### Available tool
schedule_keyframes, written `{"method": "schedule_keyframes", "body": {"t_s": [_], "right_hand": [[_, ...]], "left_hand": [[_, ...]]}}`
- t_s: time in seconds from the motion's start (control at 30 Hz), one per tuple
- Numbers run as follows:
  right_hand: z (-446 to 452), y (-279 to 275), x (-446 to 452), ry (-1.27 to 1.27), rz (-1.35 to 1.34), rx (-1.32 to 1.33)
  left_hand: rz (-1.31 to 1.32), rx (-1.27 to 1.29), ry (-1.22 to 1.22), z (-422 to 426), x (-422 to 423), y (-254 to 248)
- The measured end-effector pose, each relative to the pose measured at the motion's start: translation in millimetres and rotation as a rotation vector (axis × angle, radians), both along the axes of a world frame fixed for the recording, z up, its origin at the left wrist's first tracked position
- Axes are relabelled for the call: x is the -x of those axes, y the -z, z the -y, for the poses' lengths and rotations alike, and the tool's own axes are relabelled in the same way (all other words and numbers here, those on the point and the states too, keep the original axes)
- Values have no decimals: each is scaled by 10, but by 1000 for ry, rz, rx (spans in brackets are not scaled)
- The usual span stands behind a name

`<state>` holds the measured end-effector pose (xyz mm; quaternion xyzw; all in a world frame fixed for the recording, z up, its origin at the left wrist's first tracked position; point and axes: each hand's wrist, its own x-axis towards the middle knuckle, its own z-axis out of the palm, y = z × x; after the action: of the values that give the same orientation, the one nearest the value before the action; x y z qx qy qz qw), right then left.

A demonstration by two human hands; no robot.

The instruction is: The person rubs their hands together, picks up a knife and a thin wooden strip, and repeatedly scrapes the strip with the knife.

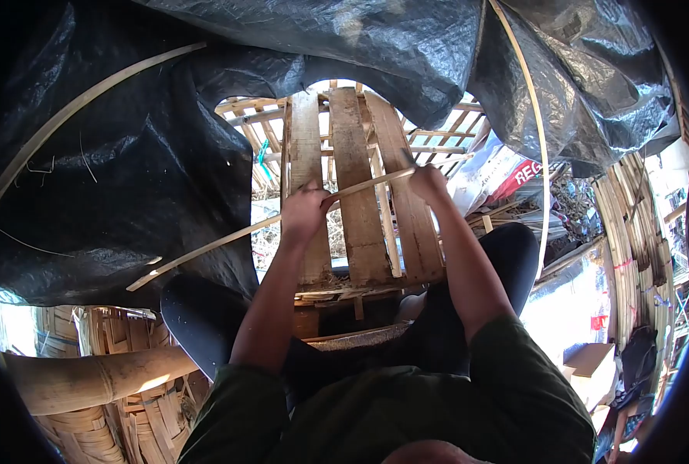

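Observation:
A long, thin bamboo strip (224, 241) runs slantwise across my lap, its lower end over the black sheet on the left. My left hand (304, 210) is closed around the strip near its middle. Farther along it, my right hand (428, 185) is also closed at the strip. A dark, thin piece, possibly a blade, sticks up beside the right fingers; its kind is too blurred to tell. Beneath both hands lie wide wooden planks (357, 220), side by side.
Black plastic sheeting (151, 178) hangs at the left and overhead. A thin curved strip (531, 100) hangs at the right, near a printed sack (514, 178). Bundled bamboo strips (622, 232) stand farther right. A thick bamboo pole (101, 379) lies at lower left. A cardboard box (590, 371) sits at lower right.

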<state>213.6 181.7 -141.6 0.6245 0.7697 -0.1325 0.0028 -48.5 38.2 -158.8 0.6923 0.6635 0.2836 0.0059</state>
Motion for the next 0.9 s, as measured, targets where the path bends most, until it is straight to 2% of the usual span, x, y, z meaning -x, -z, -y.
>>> {"method": "schedule_keyframes", "body": {"t_s": [0.03, 0.1, 0.13, 0.23, 0.3, 0.37, 0.4, 0.43, 0.5, 0.53, 0.57, 0.63, 0.67, 0.7, 0.77, 0.83, 0.87, 0.9], "right_hand": [[13, 9, -48, 277, -294, -26], [67, 115, 10, 310, -301, 3], [182, 215, 173, 136, -393, -37], [491, 258, 631, 176, -311, -72], [368, 117, 479, 135, -260, 26], [172, 87, 197, 29, -168, -35], [178, -6, 152, 353, -332, 128], [229, 26, 262, 347, -329, 126], [524, 189, 665, 177, -398, 112], [740, 167, 857, 158, -275, -142], [748, 52, 814, 162, -271, -140], [627, -198, 688, 216, -299, 179], [464, -116, 549, 264, -261, 96], [34, 497, 269, 140, -149, -57], [343, 179, 410, 465, -344, -70], [585, 188, 524, 329, -274, -278], [569, 100, 504, 345, -282, -131], [548, 127, 347, 291, -322, -163]], "left_hand": [[0, 16, -1, 6, 2, 6], [3, 6, 8, 6, 2, 17], [12, 19, -2, 3, 0, 22], [24, 37, -16, -32, 21, 35], [22, 51, -15, -3, 28, 66], [-2, 37, -6, -6, 32, 41], [2, 12, -1, -6, 34, 61], [5, 10, -7, -16, 35, 64], [25, 67, -19, -29, 38, 70], [-6, 95, -23, -21, 41, 39], [-3, 98, -19, -24, 31, 63], [4, 11, -3, -23, 46, 92], [6, 19, -10, -19, 40, 91], [9, 18, -17, -23, 45, 94], [1, 69, -4, -37, 52, 97], [1, 82, -16, -18, 51, 45], [4, 95, -8, -2, 64, 20], [6, 106, 1, 7, 73, -10]]}}
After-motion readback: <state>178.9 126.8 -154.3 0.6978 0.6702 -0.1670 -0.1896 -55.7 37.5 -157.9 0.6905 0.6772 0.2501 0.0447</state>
